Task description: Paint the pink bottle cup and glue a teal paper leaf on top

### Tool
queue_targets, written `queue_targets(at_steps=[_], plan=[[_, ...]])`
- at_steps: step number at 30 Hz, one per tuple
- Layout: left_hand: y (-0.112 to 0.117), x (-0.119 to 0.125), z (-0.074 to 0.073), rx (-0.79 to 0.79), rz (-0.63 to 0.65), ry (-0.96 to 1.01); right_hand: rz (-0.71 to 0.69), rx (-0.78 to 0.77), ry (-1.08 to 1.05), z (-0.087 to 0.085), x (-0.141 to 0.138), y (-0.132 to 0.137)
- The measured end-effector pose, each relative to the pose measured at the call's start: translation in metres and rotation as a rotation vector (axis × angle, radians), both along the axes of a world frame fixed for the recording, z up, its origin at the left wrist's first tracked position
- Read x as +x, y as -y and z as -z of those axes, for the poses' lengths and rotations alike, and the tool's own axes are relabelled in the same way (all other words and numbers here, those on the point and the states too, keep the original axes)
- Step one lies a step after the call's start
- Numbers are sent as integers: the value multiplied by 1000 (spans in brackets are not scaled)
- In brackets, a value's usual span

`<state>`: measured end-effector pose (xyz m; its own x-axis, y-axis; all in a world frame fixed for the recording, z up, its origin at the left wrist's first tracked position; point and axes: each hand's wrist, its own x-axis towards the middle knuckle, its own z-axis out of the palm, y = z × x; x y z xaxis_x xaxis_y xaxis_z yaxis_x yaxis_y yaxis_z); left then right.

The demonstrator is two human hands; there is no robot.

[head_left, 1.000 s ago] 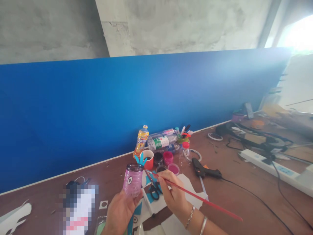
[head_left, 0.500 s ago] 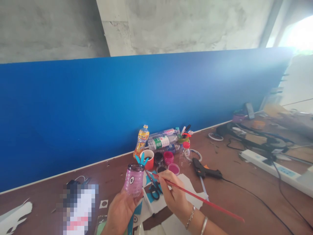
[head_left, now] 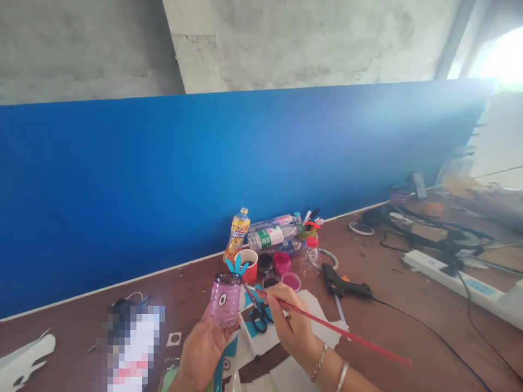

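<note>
My left hand point(head_left: 206, 345) is closed around the lower part of a pink plastic bottle piece point(head_left: 226, 310). It has a black painted rim, an oval paper eye on its side and blue paper strips point(head_left: 237, 265) standing up at the top. In my right hand point(head_left: 288, 321) is a thin red paintbrush point(head_left: 339, 329), pinched near its bristle end. The brush tip is close to the right side of the bottle piece's rim; whether it touches, I cannot tell. Below my right hand lie black-handled scissors point(head_left: 259, 320) on white and blue paper scraps.
Pink paint jars point(head_left: 281, 263), a red and white cup point(head_left: 251, 267) and plastic bottles point(head_left: 272, 237) stand or lie behind my hands. A glue gun point(head_left: 345, 283) trails its cord to the right, near a white power strip point(head_left: 457, 286). Another person's blurred arm point(head_left: 494, 198) is at far right.
The bottle piece has turned slightly, so its eye sits a little further right and a second eye edge shows at left. The paintbrush has barely moved.
</note>
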<state>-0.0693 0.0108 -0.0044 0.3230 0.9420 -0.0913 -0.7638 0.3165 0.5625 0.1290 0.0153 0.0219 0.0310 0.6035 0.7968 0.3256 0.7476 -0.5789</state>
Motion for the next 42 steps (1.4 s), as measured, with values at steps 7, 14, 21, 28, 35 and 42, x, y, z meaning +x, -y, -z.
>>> queue_targets(at_steps=[7,14,21,28,35,42], plan=[[-1,0,-2,30,0,-26,-10,9,-10,-1,0,2],[0,-2,0,40,-13,-41,-20,18,-11,-3,0,1],[2,4,-6,16,-78,-123,-44,34,-42,-4,0,1],[-2,6,1,97,-175,-273,-47,9,-21,0,1,1],[-11,7,14,92,-327,-424,-56,4,-9,1,1,2],[-10,11,13,120,-384,-473,-52,-1,-10,2,1,1]])
